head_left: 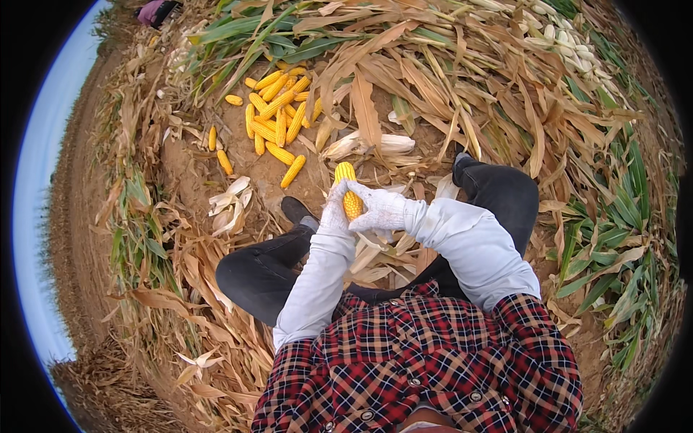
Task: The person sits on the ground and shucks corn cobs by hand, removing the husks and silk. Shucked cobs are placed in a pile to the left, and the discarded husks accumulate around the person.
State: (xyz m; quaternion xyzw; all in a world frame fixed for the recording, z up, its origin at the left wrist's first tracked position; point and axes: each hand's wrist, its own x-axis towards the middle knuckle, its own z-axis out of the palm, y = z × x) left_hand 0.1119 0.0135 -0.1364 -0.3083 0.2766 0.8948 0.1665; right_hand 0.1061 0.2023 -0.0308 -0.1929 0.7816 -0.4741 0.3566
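Observation:
Between my gloved hands, in front of my body, is a bare yellow ear of corn, its tip pointing away from me. My left hand, in a whitish glove, closes along its left side. From the right, my right hand grips it too, with fingers laid across its middle. The lower end shows between the two hands. Beyond them on the soil lies a loose pile of husked yellow corn ears. An ear still in its pale husk rests just past my hands.
Dry corn stalks and leaves are heaped across the far side. Pale husked-over ears lie at the far right. Torn husks litter the ground at left. Green leaves stand along the right. My bent legs frame the work spot.

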